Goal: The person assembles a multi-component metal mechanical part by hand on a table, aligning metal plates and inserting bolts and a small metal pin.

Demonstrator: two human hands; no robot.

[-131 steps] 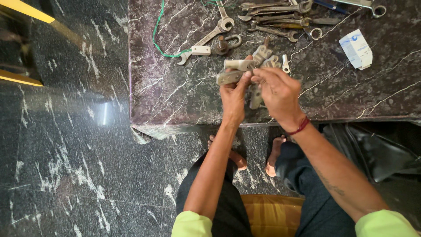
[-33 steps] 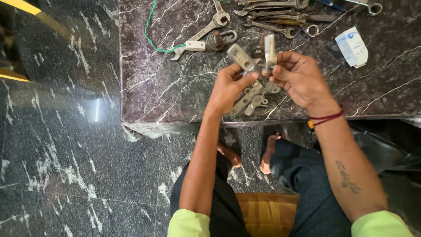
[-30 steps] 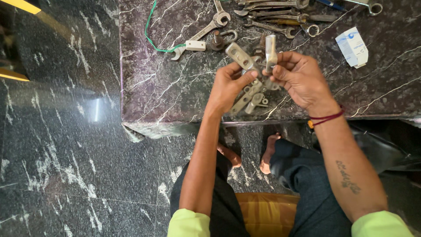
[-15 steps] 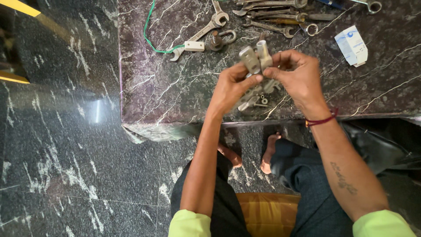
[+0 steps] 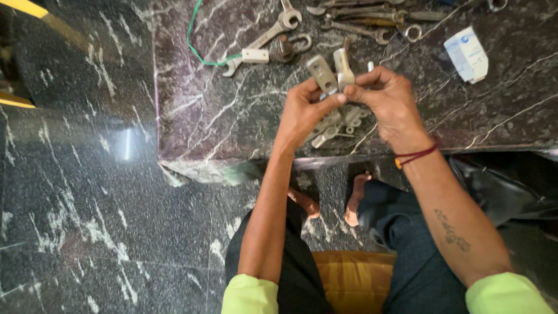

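The left hand (image 5: 302, 110) and the right hand (image 5: 390, 104) meet just above the near edge of the dark marble surface (image 5: 203, 116), raised a little off it so the pieces can be turned between the fingers. The left hand's grip is closed on a flat grey metal lug (image 5: 321, 73) with a hole through its upper end, thumb and fingertips pinching its lower part so the holed end stands up. The right hand's grip is clamped on a second metal lug (image 5: 343, 67), held upright and just beside the first, the two nearly touching, which looks like a way of holding them side by side for comparison or fitting. Under the hands, at the near edge, lies a small heap of similar lugs (image 5: 337, 125), kept within easy reach.

Farther back, towards the far edge, an open-ended spanner (image 5: 264, 38) lies at a slant with a small white block (image 5: 256, 56) across its shaft and a green wire (image 5: 200, 40) curling off to the far left. A shackle-like ring (image 5: 292, 46) sits just beside it. A row of further spanners (image 5: 354, 20) lies along the far edge, and a white and blue packet (image 5: 466, 53) rests towards the far right corner, well apart from the hands
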